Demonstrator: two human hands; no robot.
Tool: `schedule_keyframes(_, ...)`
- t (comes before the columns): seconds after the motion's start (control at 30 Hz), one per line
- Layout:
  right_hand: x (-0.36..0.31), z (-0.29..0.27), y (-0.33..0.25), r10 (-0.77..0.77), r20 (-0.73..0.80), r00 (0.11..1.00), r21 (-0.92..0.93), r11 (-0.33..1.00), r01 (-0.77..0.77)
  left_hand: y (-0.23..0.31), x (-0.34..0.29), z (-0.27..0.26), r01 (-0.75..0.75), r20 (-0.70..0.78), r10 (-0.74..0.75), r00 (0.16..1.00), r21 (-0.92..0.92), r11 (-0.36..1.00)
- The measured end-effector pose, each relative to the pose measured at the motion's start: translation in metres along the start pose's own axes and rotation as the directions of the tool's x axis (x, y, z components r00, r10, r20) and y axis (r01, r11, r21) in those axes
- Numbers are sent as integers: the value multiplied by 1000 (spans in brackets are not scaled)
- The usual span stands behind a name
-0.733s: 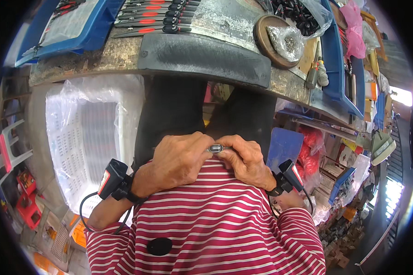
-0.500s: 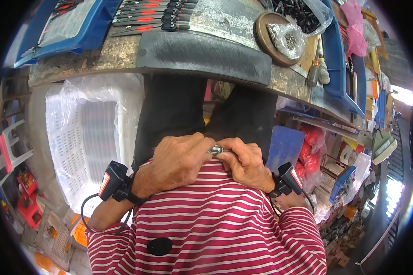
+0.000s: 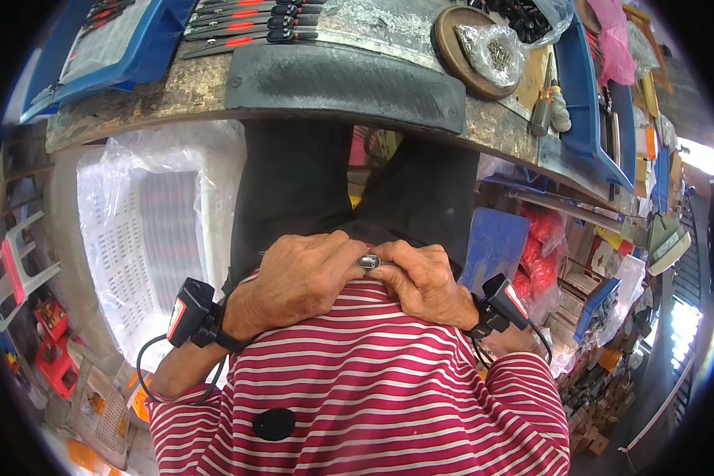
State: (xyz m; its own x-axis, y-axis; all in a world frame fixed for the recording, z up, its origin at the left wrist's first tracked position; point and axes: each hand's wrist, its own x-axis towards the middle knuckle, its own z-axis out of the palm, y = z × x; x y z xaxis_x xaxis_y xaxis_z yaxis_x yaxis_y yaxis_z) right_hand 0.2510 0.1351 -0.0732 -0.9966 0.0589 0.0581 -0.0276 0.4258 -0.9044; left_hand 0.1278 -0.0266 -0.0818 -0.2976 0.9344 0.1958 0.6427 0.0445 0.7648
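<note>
My left hand (image 3: 309, 272) and my right hand (image 3: 422, 279) meet at my waist, in front of the striped shirt. Between their fingertips is a small shiny metal piece (image 3: 369, 261), pinched from both sides. The fingers cover most of it, so its full shape and kind cannot be made out. A thin tip pokes out beside the left knuckles. Both hands are closed, with thumbs and forefingers pressed together.
Ahead is a worn workbench (image 3: 151, 107) with a black edge pad (image 3: 345, 89). Several red-and-black-handled tools (image 3: 250, 28) lie there, beside a round wooden dish (image 3: 450, 55) and a screwdriver (image 3: 542, 111). Blue bins (image 3: 127, 75) flank it. A plastic-lined white crate (image 3: 119, 238) stands left.
The head view has shifted slightly, and the bench sits a little higher in it. Both hands keep their pinch on the metal piece, which has turned slightly at most.
</note>
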Motion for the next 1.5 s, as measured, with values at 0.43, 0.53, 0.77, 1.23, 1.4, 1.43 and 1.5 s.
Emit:
schedule_keyframes(0.43,-5,3,-2,52,-8,999,-36,998,-53,3,0,6,14,17,-13,1000,-27,1000)
schedule_keyframes(0.53,-6,2,-2,92,38,995,32,995,-93,3,-1,5,6,21,-6,1000,2,1000)
schedule_keyframes(0.77,-6,4,1,101,49,994,124,987,-106,3,-3,4,-8,28,7,1000,45,999)
schedule_keyframes(1.23,-9,10,0,100,-6,995,24,995,-100,1,-2,8,1,44,-2,999,22,1000)
schedule_keyframes(1.4,-7,10,1,82,-41,996,-6,997,-83,-2,0,11,-11,4,11,1000,16,1000)
schedule_keyframes(1.43,-7,9,2,78,-32,996,-9,997,-78,-2,1,11,-25,-4,25,1000,24,999)
schedule_keyframes(1.5,-6,6,2,97,-17,995,34,995,-97,-3,4,11,-50,-15,50,999,34,998)
